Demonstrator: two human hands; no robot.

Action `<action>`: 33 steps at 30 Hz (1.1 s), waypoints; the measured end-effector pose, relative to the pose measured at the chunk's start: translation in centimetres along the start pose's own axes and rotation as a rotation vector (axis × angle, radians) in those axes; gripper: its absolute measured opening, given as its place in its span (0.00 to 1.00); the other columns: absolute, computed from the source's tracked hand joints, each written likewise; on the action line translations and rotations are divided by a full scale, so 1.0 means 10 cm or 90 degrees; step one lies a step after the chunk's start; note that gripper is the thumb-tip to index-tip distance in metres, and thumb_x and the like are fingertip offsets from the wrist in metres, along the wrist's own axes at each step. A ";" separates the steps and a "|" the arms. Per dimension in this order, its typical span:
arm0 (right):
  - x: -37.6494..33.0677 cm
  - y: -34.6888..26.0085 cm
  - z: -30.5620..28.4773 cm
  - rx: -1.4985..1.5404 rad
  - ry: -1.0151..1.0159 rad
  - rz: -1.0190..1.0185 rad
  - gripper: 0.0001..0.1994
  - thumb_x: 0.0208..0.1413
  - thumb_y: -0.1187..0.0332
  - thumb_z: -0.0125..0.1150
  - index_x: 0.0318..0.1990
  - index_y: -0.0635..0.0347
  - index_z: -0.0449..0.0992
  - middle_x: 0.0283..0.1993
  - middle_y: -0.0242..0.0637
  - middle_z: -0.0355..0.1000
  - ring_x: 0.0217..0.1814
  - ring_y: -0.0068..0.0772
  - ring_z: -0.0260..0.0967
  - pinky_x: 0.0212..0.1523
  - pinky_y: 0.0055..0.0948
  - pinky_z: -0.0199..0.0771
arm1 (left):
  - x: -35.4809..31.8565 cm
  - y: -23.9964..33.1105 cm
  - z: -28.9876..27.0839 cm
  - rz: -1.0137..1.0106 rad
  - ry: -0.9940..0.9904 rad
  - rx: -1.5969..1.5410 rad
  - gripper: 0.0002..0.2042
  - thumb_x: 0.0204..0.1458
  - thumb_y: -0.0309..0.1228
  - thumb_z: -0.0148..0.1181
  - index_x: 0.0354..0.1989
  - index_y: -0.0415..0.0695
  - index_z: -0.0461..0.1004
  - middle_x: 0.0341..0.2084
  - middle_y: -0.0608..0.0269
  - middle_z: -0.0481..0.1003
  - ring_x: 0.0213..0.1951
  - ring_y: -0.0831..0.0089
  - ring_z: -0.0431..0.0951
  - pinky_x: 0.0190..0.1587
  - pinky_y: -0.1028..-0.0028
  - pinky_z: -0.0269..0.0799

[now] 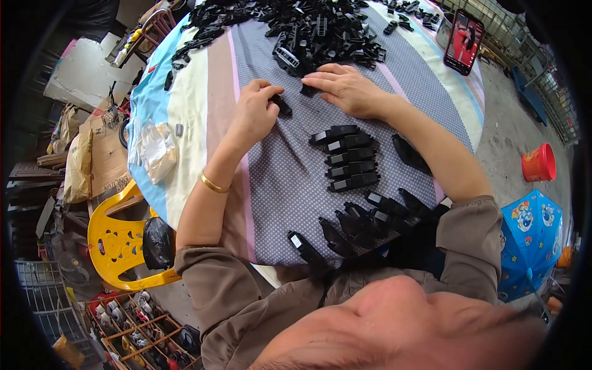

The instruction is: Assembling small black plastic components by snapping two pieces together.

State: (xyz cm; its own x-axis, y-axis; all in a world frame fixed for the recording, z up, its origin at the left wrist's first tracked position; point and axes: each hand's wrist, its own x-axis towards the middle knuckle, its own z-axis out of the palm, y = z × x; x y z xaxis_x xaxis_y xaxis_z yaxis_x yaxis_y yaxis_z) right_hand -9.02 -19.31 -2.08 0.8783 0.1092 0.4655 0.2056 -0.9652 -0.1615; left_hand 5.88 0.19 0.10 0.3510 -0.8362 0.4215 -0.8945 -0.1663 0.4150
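Note:
My left hand [254, 112] is closed on a small black plastic part [283, 106], pinched between thumb and fingers above the cloth. To its right, my right hand [348, 91] reaches to the near edge of a large heap of black plastic parts [327, 34]. Its fingers are stretched out, and a small black piece [306, 90] shows under the fingertips. Below my right hand lies a stacked row of black parts [351, 159], some with pale faces. Nearer to me, more black parts [354, 228] lie slanted along the table edge.
A striped cloth [219, 80] covers the round table. A phone [464, 42] stands upright at the far right. On the left lies a clear plastic bag [158, 151]. Around the table are a yellow chair [117, 240], a red bucket [539, 163] and a blue umbrella [531, 243].

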 end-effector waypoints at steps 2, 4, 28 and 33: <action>0.01 -0.02 -0.05 0.044 -0.013 0.004 0.19 0.55 0.66 0.56 0.55 0.52 0.69 0.54 0.33 0.69 0.59 0.35 0.61 0.60 0.38 0.60 | -0.01 0.18 0.06 -0.030 -0.007 -0.061 0.12 0.44 0.24 0.56 0.39 0.36 0.77 0.41 0.50 0.73 0.45 0.55 0.72 0.52 0.65 0.66; 0.03 -0.02 -0.06 0.083 0.030 -0.049 0.15 0.50 0.69 0.61 0.46 0.56 0.75 0.44 0.35 0.73 0.51 0.36 0.66 0.54 0.37 0.64 | -0.03 0.31 0.11 0.005 -0.006 -0.064 0.12 0.44 0.24 0.57 0.38 0.35 0.77 0.42 0.50 0.73 0.45 0.55 0.72 0.52 0.65 0.67; -0.15 -0.19 -0.25 0.278 0.028 0.069 0.14 0.44 0.74 0.65 0.42 0.64 0.77 0.41 0.39 0.71 0.44 0.40 0.70 0.44 0.31 0.71 | -0.13 0.49 0.12 -0.037 -0.070 -0.081 0.10 0.44 0.28 0.64 0.35 0.37 0.76 0.30 0.54 0.72 0.33 0.59 0.74 0.37 0.66 0.71; -0.20 -0.04 -0.39 0.180 0.012 0.020 0.14 0.43 0.73 0.66 0.40 0.63 0.77 0.39 0.39 0.71 0.45 0.36 0.67 0.44 0.31 0.70 | -0.11 0.48 0.10 -0.009 -0.088 -0.134 0.10 0.43 0.27 0.64 0.35 0.37 0.77 0.29 0.55 0.72 0.33 0.60 0.74 0.38 0.68 0.71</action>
State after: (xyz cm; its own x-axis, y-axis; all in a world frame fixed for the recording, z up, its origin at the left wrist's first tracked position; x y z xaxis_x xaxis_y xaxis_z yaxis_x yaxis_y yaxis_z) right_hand -12.58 -20.04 0.47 0.8786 0.0733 0.4719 0.2932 -0.8628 -0.4118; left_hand 0.91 -0.19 0.76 0.3088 -0.9007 0.3056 -0.8073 -0.0783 0.5850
